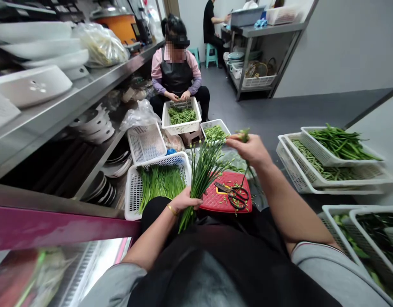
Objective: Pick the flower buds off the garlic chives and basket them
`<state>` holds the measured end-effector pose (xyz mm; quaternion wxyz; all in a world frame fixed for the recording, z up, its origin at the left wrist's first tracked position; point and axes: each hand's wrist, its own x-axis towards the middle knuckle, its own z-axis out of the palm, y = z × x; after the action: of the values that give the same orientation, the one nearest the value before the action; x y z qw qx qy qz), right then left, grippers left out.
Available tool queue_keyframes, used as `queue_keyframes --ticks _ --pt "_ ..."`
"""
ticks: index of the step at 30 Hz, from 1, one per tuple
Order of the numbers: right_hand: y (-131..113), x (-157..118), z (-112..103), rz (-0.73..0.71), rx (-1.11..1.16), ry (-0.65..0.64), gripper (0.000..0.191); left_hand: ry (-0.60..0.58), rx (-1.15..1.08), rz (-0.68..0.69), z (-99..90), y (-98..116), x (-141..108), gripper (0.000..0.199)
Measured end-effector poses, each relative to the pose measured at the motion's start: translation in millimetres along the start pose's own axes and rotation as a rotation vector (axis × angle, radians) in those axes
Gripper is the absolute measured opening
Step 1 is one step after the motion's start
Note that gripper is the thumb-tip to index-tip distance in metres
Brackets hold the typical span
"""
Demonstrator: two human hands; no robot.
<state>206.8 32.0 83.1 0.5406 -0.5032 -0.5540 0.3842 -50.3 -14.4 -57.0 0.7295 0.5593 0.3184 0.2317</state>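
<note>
My left hand (185, 199) is closed round a thick bunch of flowering chives (205, 166), which stands tilted with its pale buds upward. To the right of the bunch's tips, my right hand (252, 150) is raised and pinches a few chive stems (245, 136); some thin ends dangle below it. Under both hands is a red quilted stool top (212, 204). Black-handled scissors (235, 195) lie on it among scattered green bits. Beside my left hand, a white basket (131, 204) holds many long chives (163, 185) laid side by side.
Opposite sits a co-worker (175, 72), both hands at a basket of green beans (183, 116). A white basket (147, 145) and a smaller basket of green pieces (215, 133) stand between us. Stacked vegetable baskets (330, 164) are at right; a steel shelf (103, 79) with dishes runs along the left.
</note>
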Motion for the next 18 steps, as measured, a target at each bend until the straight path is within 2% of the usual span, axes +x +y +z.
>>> queue_keyframes --ticks 1,3,7,9,11,15,18 --pt "3.6 1.3 15.3 -0.001 0.009 -0.003 0.043 0.000 0.032 -0.009 1.3 0.9 0.3 0.053" --pt "7.2 1.8 31.9 -0.024 0.054 0.008 0.042 0.013 0.096 -0.028 3.9 1.0 0.9 0.048" --pt "10.2 -2.0 37.3 -0.076 0.072 0.051 0.040 0.125 0.197 -0.006 8.1 -2.7 3.0 0.035" --pt "13.0 -3.3 38.3 -0.088 0.058 0.092 0.040 0.179 0.217 0.017 8.4 -4.1 3.8 0.036" --pt "15.2 -3.1 38.1 -0.095 0.076 0.139 0.040 0.181 0.196 0.011 6.7 -4.0 3.4 0.038" --pt "8.1 4.9 21.4 -0.144 0.200 0.280 0.038 0.076 0.079 -0.008 1.1 0.7 -0.5 0.053" --pt "-10.0 17.3 -10.5 -0.221 0.269 0.390 0.038 0.001 0.022 -0.018 -0.4 5.0 -2.9 0.059"
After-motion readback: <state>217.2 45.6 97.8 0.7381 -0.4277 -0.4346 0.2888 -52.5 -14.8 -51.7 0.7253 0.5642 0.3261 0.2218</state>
